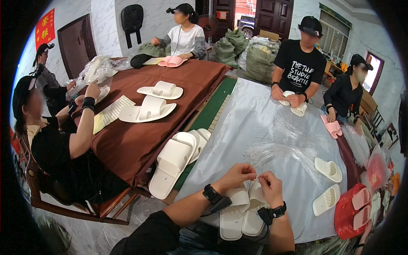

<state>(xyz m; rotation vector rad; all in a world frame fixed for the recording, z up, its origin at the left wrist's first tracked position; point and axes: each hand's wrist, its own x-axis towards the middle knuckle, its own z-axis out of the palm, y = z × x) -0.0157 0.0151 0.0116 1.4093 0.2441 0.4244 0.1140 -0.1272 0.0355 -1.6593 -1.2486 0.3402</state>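
Observation:
A pair of off-white slide slippers (234, 205) lies side by side at the near edge of the table, toes pointing away from me. Over their toe ends my left hand (239, 176) has its thumb and fingertips pinched together. Close beside it, my right hand (270, 186) is closed in a similar pinch above the right slipper. Whatever is between the fingertips is too thin to make out. Just beyond my hands, a spread of thin clear plastic strands (282, 148) lies on the pale table cover (225, 140).
White slippers (172, 163) stand at the left between the tables; others (327, 169) lie at right, near a red bag (350, 210) with pink slippers. A brown-covered table (127, 148) holds more slippers. Across from me, a person (299, 63) handles white slippers. Sacks (260, 63) stand behind.

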